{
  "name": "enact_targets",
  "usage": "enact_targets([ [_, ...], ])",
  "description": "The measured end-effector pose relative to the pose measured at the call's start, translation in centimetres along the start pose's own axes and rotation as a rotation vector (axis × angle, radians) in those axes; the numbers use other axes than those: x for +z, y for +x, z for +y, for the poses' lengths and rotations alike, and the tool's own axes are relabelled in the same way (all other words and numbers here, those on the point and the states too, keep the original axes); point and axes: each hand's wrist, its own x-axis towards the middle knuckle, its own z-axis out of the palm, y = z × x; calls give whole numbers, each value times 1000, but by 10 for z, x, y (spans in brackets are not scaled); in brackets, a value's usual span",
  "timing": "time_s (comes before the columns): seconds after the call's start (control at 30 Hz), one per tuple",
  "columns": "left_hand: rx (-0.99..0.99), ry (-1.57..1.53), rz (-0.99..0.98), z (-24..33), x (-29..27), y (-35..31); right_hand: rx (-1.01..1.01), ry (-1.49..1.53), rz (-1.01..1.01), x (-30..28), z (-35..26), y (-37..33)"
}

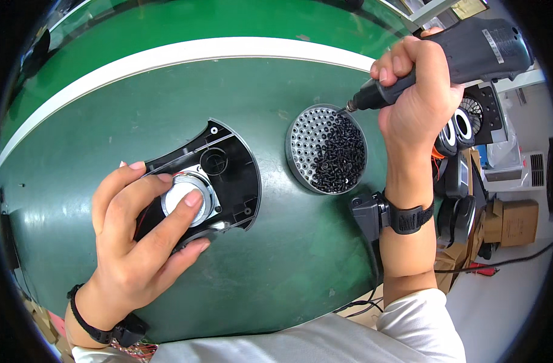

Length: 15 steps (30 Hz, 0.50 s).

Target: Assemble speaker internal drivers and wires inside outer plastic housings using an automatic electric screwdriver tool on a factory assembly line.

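Observation:
My left hand [140, 233] grips a black plastic housing [237, 175] lying on the green table. Its index finger and thumb rest on a round silver speaker [182, 196] seated in that housing, and the other fingers reach round the far edge. My right hand [421, 78] is wrapped round a black electric screwdriver [470, 51], held up at the right. The screwdriver's tip points down at the far rim of a round grey dish [292, 160]. Small black screws [340, 157] heap in the dish's right side, while its left side shows rows of holes.
Beyond the table's white edge strip [246, 48] runs a green surface [185, 24]. At the right are speaker parts with white rings [464, 124], a black fan [485, 112] and a cardboard box [512, 222]. Black cables [367, 302] hang near the table's front edge.

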Motion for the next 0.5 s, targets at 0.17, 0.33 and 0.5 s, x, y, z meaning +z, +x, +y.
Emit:
enact_targets([
  [0.17,2,5,-22,2,-2,1,-50,-64,-27,-8,5,3],
  [0.33,-37,14,-22,3,-2,-3,-39,-75,-52,-7,6,2],
  [0.5,-64,1,-21,4,-2,-1,-363,-516,-9,-24,21,2],
])
